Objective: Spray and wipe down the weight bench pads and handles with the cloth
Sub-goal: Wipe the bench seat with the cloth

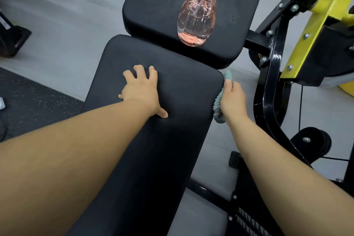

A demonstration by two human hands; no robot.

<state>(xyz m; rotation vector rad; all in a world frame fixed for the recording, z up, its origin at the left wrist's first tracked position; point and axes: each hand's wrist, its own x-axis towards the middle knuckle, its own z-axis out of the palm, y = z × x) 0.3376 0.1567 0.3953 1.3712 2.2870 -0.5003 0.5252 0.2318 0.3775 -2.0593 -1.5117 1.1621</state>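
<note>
step: wipe right side of long pad [172,140] | left hand [141,92]: fingers spread, flat on top of long pad | right hand [232,97]: curled round cloth [218,104], cloth touching long pad's right edge | bottle [197,19]: stands past long pad's far end | tip: press firmly, slide along the whole edge

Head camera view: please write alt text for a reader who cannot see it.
A person's right hand holds a teal cloth against the right edge of a long black bench pad, while the left hand rests spread on the pad's top. A spray bottle of pink liquid stands on the shorter pad beyond, beside a black and yellow machine frame.
</note>
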